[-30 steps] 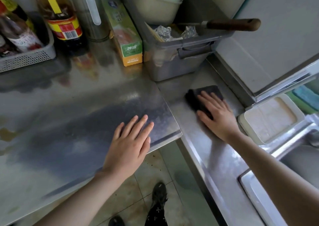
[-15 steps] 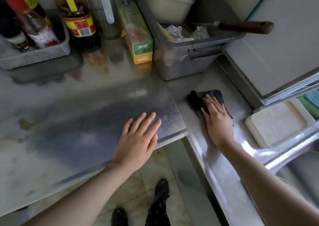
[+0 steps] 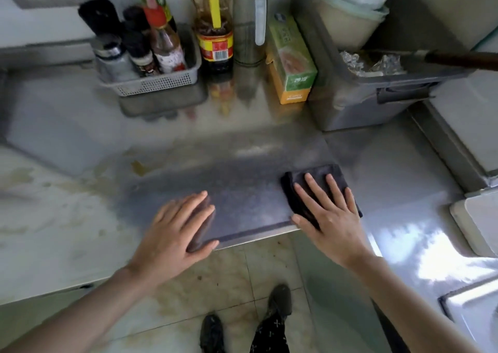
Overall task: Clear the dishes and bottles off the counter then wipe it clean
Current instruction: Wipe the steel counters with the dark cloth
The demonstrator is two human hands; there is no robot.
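**Cloth crosses the seam onto the main counter**

Since a second ago the right hand (image 3: pixel 331 218) has dragged the dark cloth (image 3: pixel 318 171) leftward, off the side run by the sink and over the seam, so it now sits on the near right corner of the steel counter (image 3: pixel 242 185). The hand lies flat on top of it with its fingers (image 3: pixel 312 188) straight and spread, pressing down and gripping nothing. The cloth is a folded pad. It looks slightly longer front to back, in line with the fingers and pointing toward the back wall, though the palm hides too much to be sure.

The left hand (image 3: pixel 175 228) has hardly shifted. It rests flat on the bare steel at the front edge with its fingers straight and close together, bracing.

From where I stand, the next stroke turns on one thing: the dirty stretch lies to the cloth's left. A yellowish smear (image 3: pixel 138 167) and pale streaks spread out beyond the left hand, which sits between the cloth and that mess. That hand is nearer the stains, but the right one has the cloth, so I'd guess the left will have to lift or slide clear.

Along the back wall a basket of bottles (image 3: pixel 161 83), a sauce bottle (image 3: pixel 215 43), a carton (image 3: pixel 291 64) and a grey tub (image 3: pixel 358 105) are standing.
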